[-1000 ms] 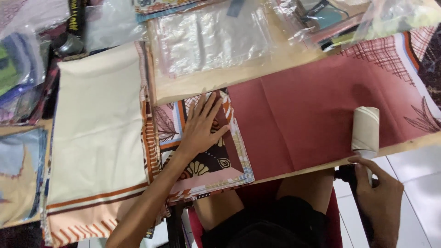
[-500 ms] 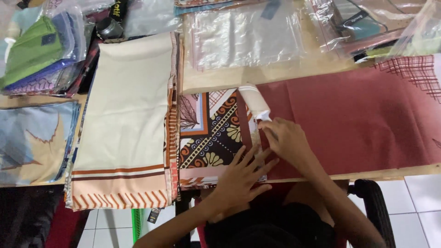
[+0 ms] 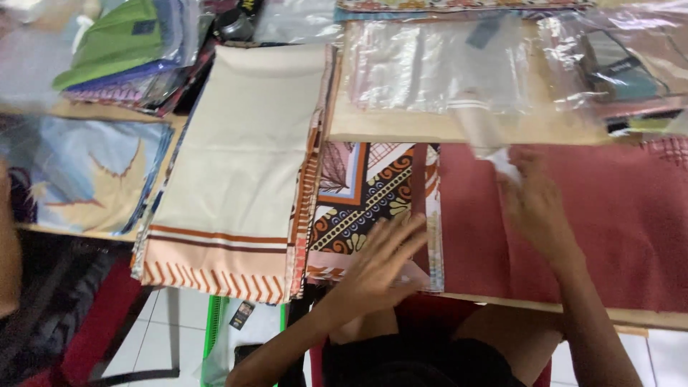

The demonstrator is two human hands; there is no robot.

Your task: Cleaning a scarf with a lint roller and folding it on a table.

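Patterned cloth [image 3: 373, 208] under flat left hand [image 3: 380, 261]

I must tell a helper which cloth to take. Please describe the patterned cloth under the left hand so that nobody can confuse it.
Start from the big folded cream cloth with orange stripes at its lower end. Directly to its right, before the plain dark red cloth, lies the patterned cloth, with the left hand flat on its near edge. It alone shows brown, orange and cream ornaments with a diagonal band; its neighbours are plain.

My left hand [image 3: 380, 261] lies flat, palm down, fingers spread. My right hand [image 3: 534, 204] reaches further forward, blurred, fingers raised and loosely curled; both forearms bare.
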